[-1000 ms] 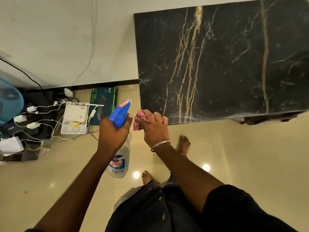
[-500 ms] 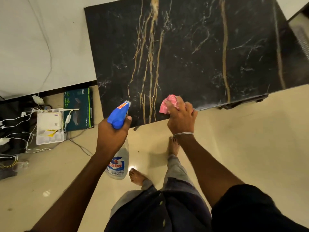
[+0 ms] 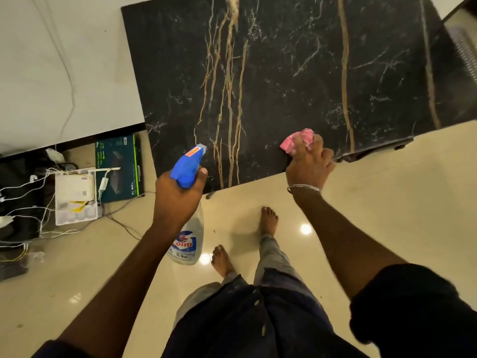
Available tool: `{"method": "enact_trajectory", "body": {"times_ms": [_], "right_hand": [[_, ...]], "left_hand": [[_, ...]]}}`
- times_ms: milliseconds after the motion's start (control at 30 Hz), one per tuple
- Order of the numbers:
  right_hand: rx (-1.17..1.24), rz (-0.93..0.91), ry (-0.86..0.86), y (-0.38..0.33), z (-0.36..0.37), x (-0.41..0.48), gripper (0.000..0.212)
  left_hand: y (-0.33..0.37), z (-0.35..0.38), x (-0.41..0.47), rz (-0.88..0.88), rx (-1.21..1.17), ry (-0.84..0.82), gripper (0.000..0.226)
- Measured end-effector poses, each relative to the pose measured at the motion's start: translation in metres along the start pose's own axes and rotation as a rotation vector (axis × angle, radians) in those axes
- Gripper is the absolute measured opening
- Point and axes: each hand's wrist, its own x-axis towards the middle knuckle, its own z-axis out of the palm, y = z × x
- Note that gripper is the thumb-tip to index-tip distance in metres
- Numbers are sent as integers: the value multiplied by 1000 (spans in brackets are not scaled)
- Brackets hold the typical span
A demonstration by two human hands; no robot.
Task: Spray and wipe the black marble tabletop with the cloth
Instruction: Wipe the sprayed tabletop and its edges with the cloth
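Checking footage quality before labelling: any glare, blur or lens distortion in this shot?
Head view: bright lamp glare spots on the glossy floor near the feet; the tabletop edges splay out from the wide-angle lens; spray bottle and cloth are sharp enough, with only slight softness.

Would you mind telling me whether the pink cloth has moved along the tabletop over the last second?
Yes. The pink cloth, held in the right hand, has slid rightward along the near edge of the tabletop, crossing from left of the cluster of gold veins to right of it.
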Motion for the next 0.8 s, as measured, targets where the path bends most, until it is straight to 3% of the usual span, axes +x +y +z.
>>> {"method": "enact_trajectory", "body": {"times_ms": [267,400,533,800], "right_hand": [[47,-493,-170,-145,18,-99,60],[68,-655,-197,-163,20,-111,59],[98,-751,-100,-127,22,-89,53],[-36,-450,-13,38,1,16,39]], "left_hand": [[-19,-18,-6,-24,23,14,22],[-24,-20,-2,-53,57,31,34],[-12,-11,-3,-18,63,-8,20],[34,55,10,-41,19,-83,11]]}}
